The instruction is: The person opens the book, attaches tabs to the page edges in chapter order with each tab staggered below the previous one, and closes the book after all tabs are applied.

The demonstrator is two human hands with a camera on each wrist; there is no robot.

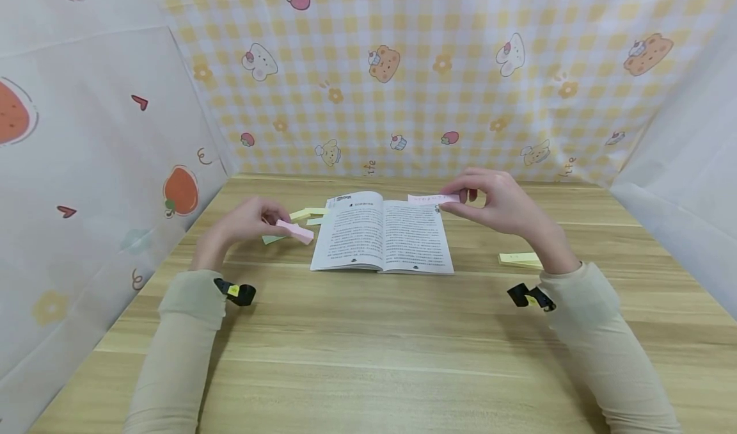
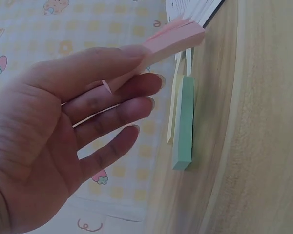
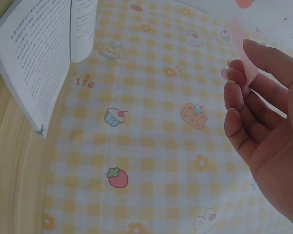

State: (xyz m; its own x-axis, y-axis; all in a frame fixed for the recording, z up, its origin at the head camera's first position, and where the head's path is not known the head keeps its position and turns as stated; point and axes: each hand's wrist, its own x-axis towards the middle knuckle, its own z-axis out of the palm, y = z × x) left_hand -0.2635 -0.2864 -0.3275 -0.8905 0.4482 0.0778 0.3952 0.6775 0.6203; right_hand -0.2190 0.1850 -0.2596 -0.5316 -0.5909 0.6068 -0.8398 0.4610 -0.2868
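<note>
Overhead: wooden table [image 1: 403,331] | checked cartoon backdrop [image 1: 437,95] | white side sheets [image 1: 98,184]

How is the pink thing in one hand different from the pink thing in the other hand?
The left hand holds a thick pink pad of sticky notes; the right hand pinches one thin pink strip. The pad is held beside the open book, left of it, while the strip is held above the book's right page. Both are pink, long and narrow.
</note>
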